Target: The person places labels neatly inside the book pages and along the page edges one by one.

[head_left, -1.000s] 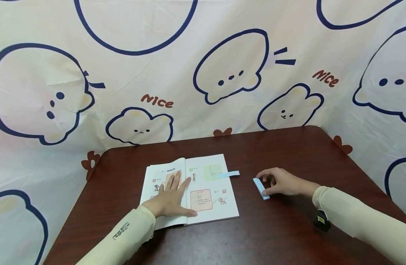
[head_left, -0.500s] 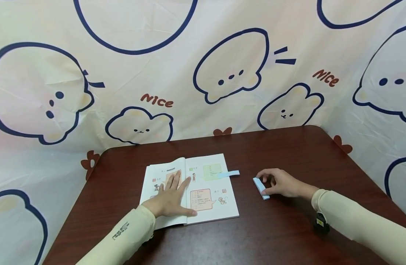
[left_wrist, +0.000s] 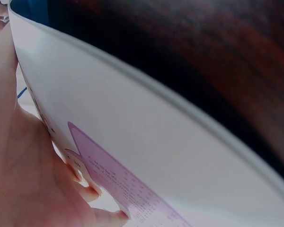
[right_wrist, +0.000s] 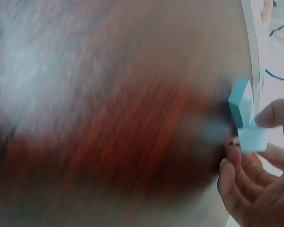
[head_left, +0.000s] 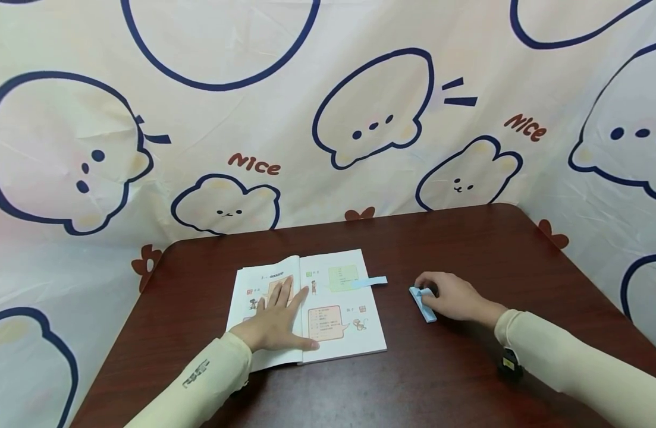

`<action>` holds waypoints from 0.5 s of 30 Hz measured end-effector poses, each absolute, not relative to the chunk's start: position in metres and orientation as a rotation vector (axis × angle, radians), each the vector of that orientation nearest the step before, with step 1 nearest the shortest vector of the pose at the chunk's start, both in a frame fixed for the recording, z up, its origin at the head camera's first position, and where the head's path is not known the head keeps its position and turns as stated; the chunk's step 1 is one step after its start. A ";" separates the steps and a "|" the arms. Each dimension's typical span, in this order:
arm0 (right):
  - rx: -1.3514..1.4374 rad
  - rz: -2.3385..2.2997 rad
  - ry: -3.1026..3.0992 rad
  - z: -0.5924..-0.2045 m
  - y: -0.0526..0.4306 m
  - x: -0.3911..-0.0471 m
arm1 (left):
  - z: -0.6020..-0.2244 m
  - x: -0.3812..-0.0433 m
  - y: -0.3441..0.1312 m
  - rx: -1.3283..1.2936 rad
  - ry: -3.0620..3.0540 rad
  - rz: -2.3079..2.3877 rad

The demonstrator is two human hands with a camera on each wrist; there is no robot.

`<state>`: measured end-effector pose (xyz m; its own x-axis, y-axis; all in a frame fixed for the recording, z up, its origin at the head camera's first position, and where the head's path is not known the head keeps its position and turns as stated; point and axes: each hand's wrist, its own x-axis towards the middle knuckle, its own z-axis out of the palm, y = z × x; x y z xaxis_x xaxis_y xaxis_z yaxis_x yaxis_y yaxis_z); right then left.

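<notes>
An open book with printed coloured text boxes lies on the table. My left hand rests spread on its left page near the spine; the left wrist view shows the palm and fingers over a page with a purple box. A light blue sticky note sticks out past the right page's edge. To the right of the book is a narrow pad of blue sticky notes. Over it, my right hand pinches the top note, whose near end is lifted and bent up from the pad.
The dark brown wooden table has rounded far corners. Behind it and at both sides hangs a pale cloth with cartoon outlines and the word "Nice".
My right thumb has moved up along the pad, and the top sticky note now curls away from it. The left hand and the book have stayed put.
</notes>
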<state>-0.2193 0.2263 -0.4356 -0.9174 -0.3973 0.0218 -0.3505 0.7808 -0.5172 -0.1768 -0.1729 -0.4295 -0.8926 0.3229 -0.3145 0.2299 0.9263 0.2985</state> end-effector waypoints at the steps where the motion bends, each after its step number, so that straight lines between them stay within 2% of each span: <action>1: -0.579 -0.784 2.905 -0.435 0.224 -0.219 | -0.430 -0.177 -0.173 0.405 2.722 0.364; 7: -0.472 -0.751 2.988 -0.436 0.214 -0.217 | -0.431 -0.176 -0.173 0.407 2.722 0.366; 15: -0.482 -0.646 3.044 -0.434 0.212 -0.218 | -0.430 -0.176 -0.172 0.407 2.724 0.368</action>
<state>-0.2183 0.2116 -0.4336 -0.9531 -0.2946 0.0698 -0.2975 0.8689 -0.3955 -0.1761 -0.1722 -0.4298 -0.8933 0.3247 -0.3108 0.2305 0.9246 0.3034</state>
